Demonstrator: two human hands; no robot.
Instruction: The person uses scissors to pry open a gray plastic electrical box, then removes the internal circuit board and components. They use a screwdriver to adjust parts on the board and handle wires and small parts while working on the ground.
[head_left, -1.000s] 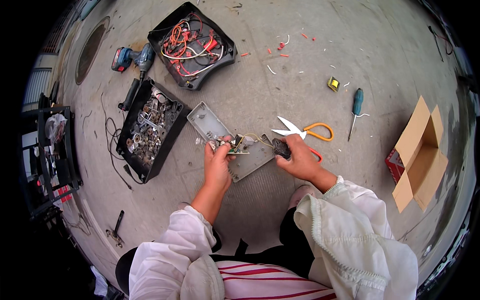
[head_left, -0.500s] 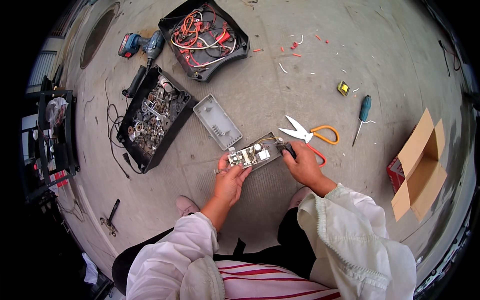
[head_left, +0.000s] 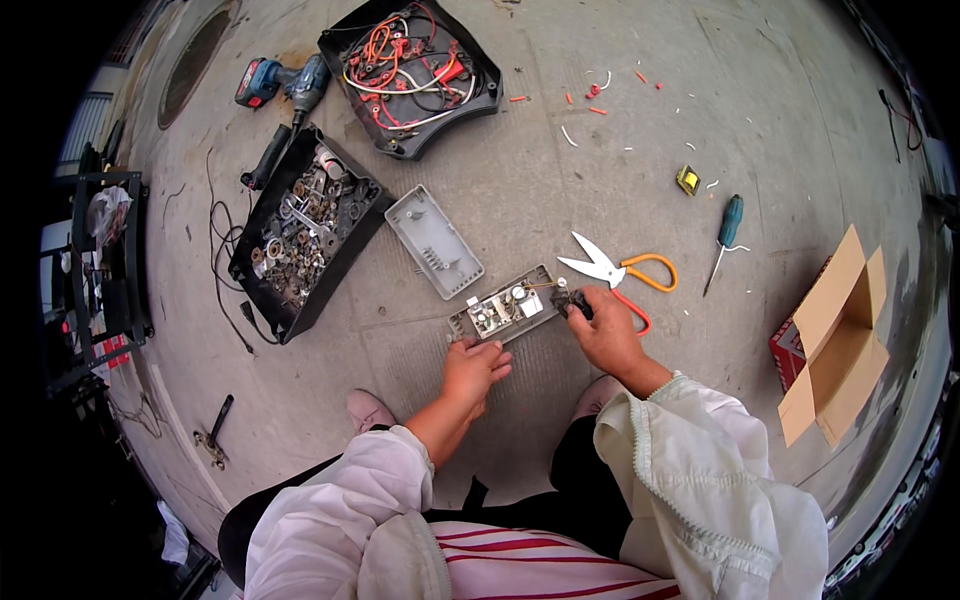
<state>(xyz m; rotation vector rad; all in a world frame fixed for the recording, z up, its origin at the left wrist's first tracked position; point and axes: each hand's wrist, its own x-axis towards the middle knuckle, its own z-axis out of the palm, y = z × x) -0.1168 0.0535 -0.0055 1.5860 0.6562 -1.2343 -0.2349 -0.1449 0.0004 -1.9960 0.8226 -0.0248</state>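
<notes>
A grey plastic casing half (head_left: 545, 317) lies on the floor between my hands, with a circuit board (head_left: 505, 310) inside it. My left hand (head_left: 474, 372) is at the casing's near edge, its fingers slightly apart and not around the board. With its fingers closed, my right hand (head_left: 610, 332) grips a small black part (head_left: 570, 302) at the casing's right end. Thin wires run from the board toward that part. Just beyond my right hand lie scissors (head_left: 602, 264) with orange and red handles, blades spread. The matching grey cover (head_left: 435, 243) rests beyond the casing, hollow side up.
A black bin of metal hardware (head_left: 345, 268) stands left, near a cordless drill (head_left: 300, 88). Behind is a black tray of wires (head_left: 492, 95). To the right are a screwdriver (head_left: 731, 220), a small yellow transformer (head_left: 688, 180) and an open cardboard box (head_left: 835, 375). Wire scraps dot the floor.
The circuit board now sits lower inside the grey casing. My left hand has let go of the board and drawn back toward me. My right hand stays on the black part.
</notes>
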